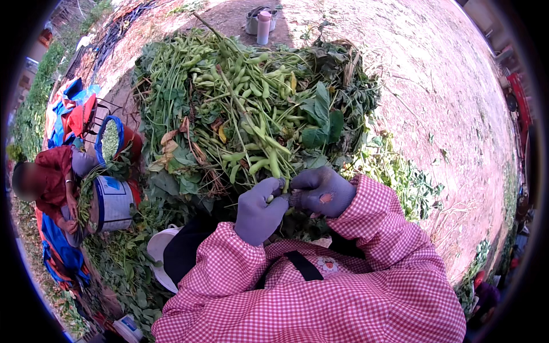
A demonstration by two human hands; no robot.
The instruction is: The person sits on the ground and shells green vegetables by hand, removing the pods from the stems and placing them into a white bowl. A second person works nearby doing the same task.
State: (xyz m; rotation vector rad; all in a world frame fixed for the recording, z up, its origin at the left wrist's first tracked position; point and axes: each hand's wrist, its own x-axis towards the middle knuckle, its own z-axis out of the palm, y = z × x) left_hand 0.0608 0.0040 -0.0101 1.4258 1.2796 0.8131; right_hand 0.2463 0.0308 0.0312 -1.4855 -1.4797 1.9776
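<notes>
My left hand (259, 212) and my right hand (324, 191) meet just in front of my body, both in grey work gloves. The right glove has a torn patch on its back. Between the fingertips of both is the lower end of a green soybean stalk (235, 97), whose upper end reaches away over the heap. Plump green pods (273, 162) hang in a cluster along it, close above my fingers. A small pod shows at the left fingers. Beneath the stalk lies a large heap of uprooted soybean plants (165, 98), with stems, leaves and pods tangled together.
A pink bottle (263, 28) stands beside a grey bag (252, 23) beyond the heap. At left, a seated person (55, 176) handles stalks over a white bucket (118, 203); a blue-lined container (110, 141) holds pods. A white tub (158, 253) is near my left side.
</notes>
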